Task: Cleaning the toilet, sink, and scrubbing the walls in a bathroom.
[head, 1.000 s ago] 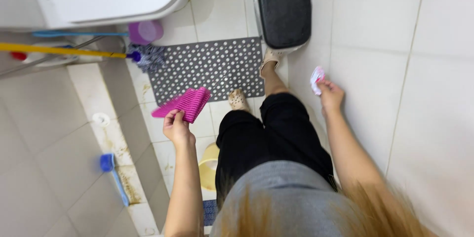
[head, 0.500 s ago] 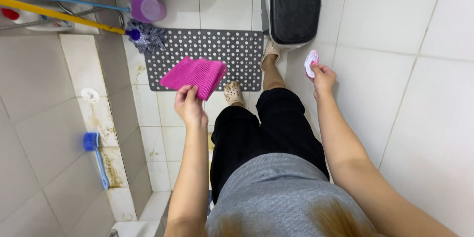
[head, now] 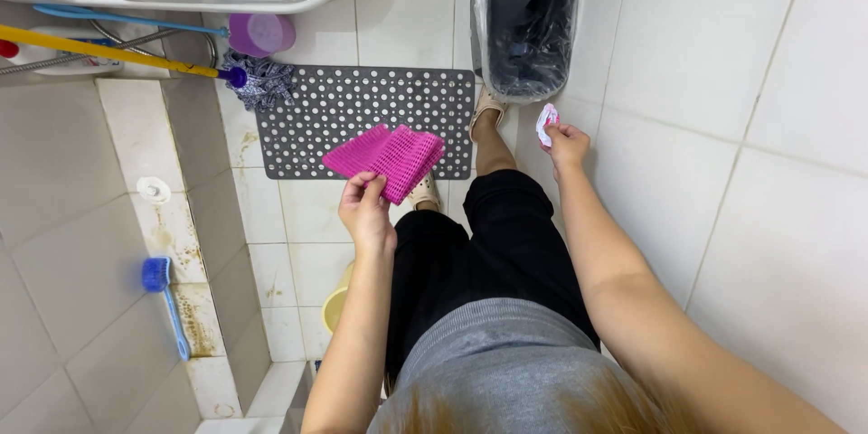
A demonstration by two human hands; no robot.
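- Left hand [head: 366, 211]: fingers pinching pink cloth [head: 387, 156] by 1 edge, above grey mat [head: 362, 108].
- Right hand [head: 567, 142]: fingers clasping small wrapper [head: 546, 123], beside bin [head: 529, 23].

1. Pink cloth [head: 387, 159]: woven, ribbed fabric, matt, held in the left hand [head: 366, 212].
2. Floor mat [head: 362, 117]: grey rubbery sheet, perforated, dull.
3. Waste bin [head: 527, 23]: lined with thin glossy plastic film (crinkled).
4. Wall tiles [head: 723, 81]: glazed ceramic, smooth, faint sheen.
5. Scrub brush [head: 163, 294]: blue moulded plastic.
6. Small wrapper [head: 545, 124] in the right hand [head: 568, 143]: shiny, crumpled.
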